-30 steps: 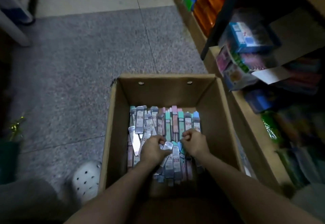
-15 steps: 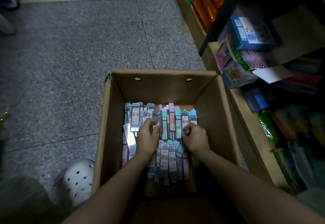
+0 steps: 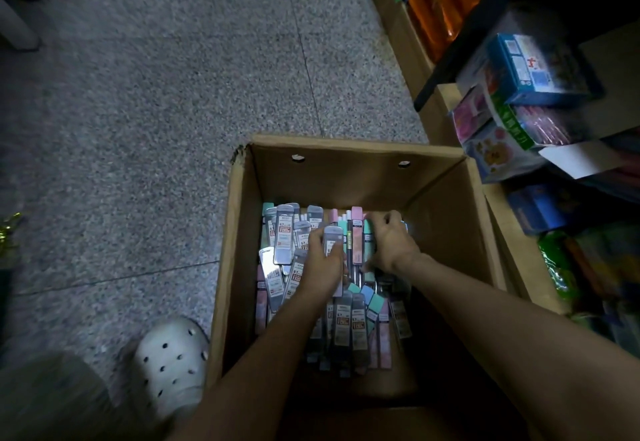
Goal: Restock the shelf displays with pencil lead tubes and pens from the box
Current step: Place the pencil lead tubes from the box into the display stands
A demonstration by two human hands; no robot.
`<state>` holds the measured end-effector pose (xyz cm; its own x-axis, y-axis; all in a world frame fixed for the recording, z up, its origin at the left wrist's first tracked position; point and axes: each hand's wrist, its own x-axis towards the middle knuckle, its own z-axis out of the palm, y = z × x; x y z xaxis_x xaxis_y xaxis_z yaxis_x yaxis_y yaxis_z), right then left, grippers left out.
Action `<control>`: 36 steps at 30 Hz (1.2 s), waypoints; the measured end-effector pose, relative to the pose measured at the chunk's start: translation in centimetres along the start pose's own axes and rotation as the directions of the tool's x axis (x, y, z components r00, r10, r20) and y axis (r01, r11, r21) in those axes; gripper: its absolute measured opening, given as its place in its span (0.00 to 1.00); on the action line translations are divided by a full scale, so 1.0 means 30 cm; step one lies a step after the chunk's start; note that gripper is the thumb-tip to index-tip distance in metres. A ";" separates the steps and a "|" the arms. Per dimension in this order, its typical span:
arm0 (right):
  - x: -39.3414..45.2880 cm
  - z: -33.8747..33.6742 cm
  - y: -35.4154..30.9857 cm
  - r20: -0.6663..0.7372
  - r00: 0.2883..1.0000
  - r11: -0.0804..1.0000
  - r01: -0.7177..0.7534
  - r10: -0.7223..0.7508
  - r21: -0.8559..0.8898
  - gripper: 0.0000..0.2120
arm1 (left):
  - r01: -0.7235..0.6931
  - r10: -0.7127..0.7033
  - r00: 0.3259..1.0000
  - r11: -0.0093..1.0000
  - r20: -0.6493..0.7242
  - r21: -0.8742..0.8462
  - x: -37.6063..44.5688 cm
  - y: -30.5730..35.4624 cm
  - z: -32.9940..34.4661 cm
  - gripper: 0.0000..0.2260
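Lead tubes in box, labels "0.7", "100"; left hand grip holds one; right hand grip curled on pastel packs

The person's forearms are bare, with no sleeves showing. At seven o'clock, one foot wears a white perforated clog dotted with round holes.

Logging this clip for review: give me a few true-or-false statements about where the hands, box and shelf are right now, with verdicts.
1. Both hands are inside the cardboard box. True.
2. The left hand holds a grey lead tube. True.
3. The box is empty. False: it holds many lead tubes.
4. The right hand rests on the shelf. False: it is in the box, fingers curled among the tubes.
5. A white perforated shoe stands left of the box. True.
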<state>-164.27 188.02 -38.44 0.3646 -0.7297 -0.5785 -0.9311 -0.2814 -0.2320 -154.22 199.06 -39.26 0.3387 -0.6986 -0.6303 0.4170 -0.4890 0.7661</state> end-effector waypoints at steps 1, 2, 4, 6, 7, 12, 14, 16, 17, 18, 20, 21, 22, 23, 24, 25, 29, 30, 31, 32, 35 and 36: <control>-0.004 0.007 -0.004 -0.027 0.999 0.999 0.024 -0.024 0.032 0.45 | -0.009 0.009 1.000 1.000 0.016 0.006 -0.002 -0.003 0.001 0.15; -0.014 0.015 -0.006 -0.061 0.997 0.996 0.057 -0.052 0.070 0.42 | -0.030 0.030 0.999 0.999 0.027 0.014 -0.005 -0.007 0.001 0.17; -0.045 0.030 -0.006 -0.136 0.983 0.979 0.140 -0.119 0.150 0.34 | -0.094 0.093 0.995 0.995 0.039 0.025 -0.018 -0.011 -0.004 0.18; -0.086 0.029 -0.003 -0.204 0.966 0.950 0.206 -0.159 0.235 0.27 | -0.151 0.150 0.988 0.988 0.034 0.027 -0.033 -0.001 -0.008 0.18; -0.111 0.017 -0.001 -0.232 0.961 0.933 0.217 -0.151 0.288 0.26 | -0.176 0.175 0.984 0.983 0.029 0.042 -0.043 0.011 -0.007 0.19; -0.248 -0.158 0.008 -0.367 0.930 0.843 0.215 -0.021 0.494 0.24 | -0.278 0.269 0.959 0.953 0.083 0.123 -0.125 0.137 0.040 0.15; -0.330 -0.277 0.013 -0.403 0.915 0.851 0.242 -0.039 0.466 0.24 | -0.340 0.324 0.938 0.930 0.126 0.140 -0.175 0.209 0.079 0.15; -0.434 -0.409 0.021 -0.438 0.895 0.868 0.280 -0.082 0.410 0.23 | -0.409 0.382 0.908 0.897 0.171 0.166 -0.244 0.295 0.129 0.16; -0.491 -0.474 0.028 -0.458 0.883 0.881 0.293 -0.101 0.371 0.22 | -0.436 0.405 0.893 0.886 0.195 0.157 -0.283 0.339 0.159 0.16; -0.551 -0.537 0.039 -0.484 0.867 0.899 0.299 -0.117 0.319 0.22 | -0.455 0.421 0.880 0.880 0.221 0.136 -0.324 0.384 0.193 0.16; -0.676 -0.654 0.068 -0.551 0.824 0.919 0.309 -0.132 0.243 0.21 | -0.501 0.462 0.840 0.862 0.284 0.079 -0.411 0.466 0.272 0.17; -0.741 -0.706 0.085 -0.584 0.802 0.918 0.315 -0.124 0.239 0.21 | -0.531 0.489 0.811 0.846 0.322 0.051 -0.457 0.502 0.317 0.17; -0.805 -0.752 0.105 -0.618 0.779 0.916 0.318 -0.106 0.243 0.21 | -0.558 0.514 0.779 0.829 0.359 0.022 -0.500 0.534 0.364 0.17; -0.867 -0.793 0.126 -0.652 0.753 0.915 0.319 -0.086 0.247 0.21 | -0.581 0.537 0.746 0.814 0.393 -0.009 -0.544 0.563 0.412 0.16; -0.927 -0.827 0.150 -0.684 0.726 0.912 0.322 -0.065 0.255 0.21 | -0.598 0.557 0.716 0.800 0.420 -0.041 -0.587 0.588 0.459 0.16; -0.984 -0.855 0.177 -0.712 0.700 0.908 0.324 -0.041 0.266 0.21 | -0.612 0.574 0.689 0.788 0.442 -0.070 -0.630 0.611 0.506 0.16; -1.188 -0.905 0.289 -0.786 0.614 0.904 0.297 0.067 0.309 0.21 | -0.642 0.600 0.618 0.758 0.508 -0.115 -0.775 0.672 0.663 0.15; -1.233 -0.909 0.319 -0.796 0.599 0.906 0.283 0.091 0.316 0.21 | -0.643 0.596 0.607 0.757 0.525 -0.117 -0.803 0.681 0.695 0.15; -1.274 -0.914 0.351 -0.804 0.583 0.907 0.271 0.112 0.323 0.21 | -0.638 0.586 0.600 0.761 0.545 -0.117 -0.830 0.689 0.725 0.15; -1.314 -0.921 0.384 -0.813 0.567 0.907 0.260 0.134 0.331 0.20 | -0.632 0.572 0.594 0.767 0.566 -0.112 -0.854 0.694 0.753 0.16; -1.414 -0.959 0.490 -0.842 0.497 0.909 0.216 0.212 0.357 0.19 | -0.591 0.508 0.590 0.801 0.628 -0.092 -0.912 0.708 0.829 0.22; -1.441 -0.975 0.526 -0.854 0.464 0.916 0.188 0.235 0.354 0.19 | -0.571 0.485 0.595 0.817 0.641 -0.088 -0.929 0.712 0.853 0.23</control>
<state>-194.91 196.90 5.78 -0.0547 -0.9370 0.3451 -0.7820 -0.1747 -0.5983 -176.34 194.72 -2.11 -0.1370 -0.9876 0.0770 0.2215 0.0452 0.9741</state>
